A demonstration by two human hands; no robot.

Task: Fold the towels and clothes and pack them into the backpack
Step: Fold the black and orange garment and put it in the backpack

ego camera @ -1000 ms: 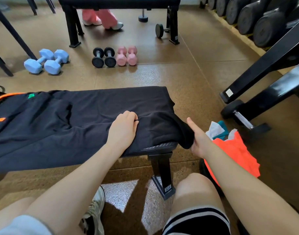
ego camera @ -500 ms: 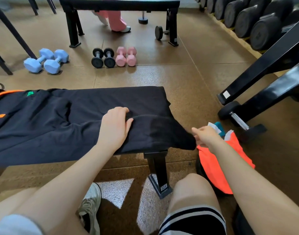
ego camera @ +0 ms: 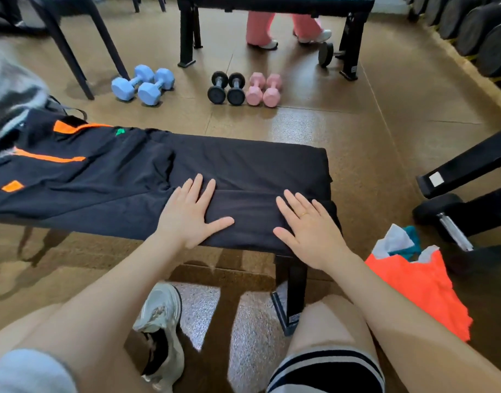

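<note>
A black garment (ego camera: 243, 168) with orange stripes and a small green mark lies spread along a low black bench (ego camera: 290, 275). Its right end is folded back on top of itself. My left hand (ego camera: 191, 215) presses flat on that folded part, fingers straight. My right hand (ego camera: 309, 225), with a ring on one finger, lies flat on the fold near the bench's right end. An orange cloth (ego camera: 416, 290) with white and teal pieces (ego camera: 397, 241) lies in a heap on the floor to my right. A grey blurred object (ego camera: 8, 92) sits at the far left edge.
Blue dumbbells (ego camera: 143, 84), black dumbbells (ego camera: 226, 87) and pink dumbbells (ego camera: 263, 89) lie on the brown floor beyond the bench. Another bench (ego camera: 275, 2) stands farther back, with a person's pink trouser legs (ego camera: 283, 28) behind it. Black weight racks (ego camera: 468, 177) fill the right side.
My right hand has let go of the hanging black end, which now lies folded on the bench. Both hands have opened flat on the fold. The view has tilted up and left.
</note>
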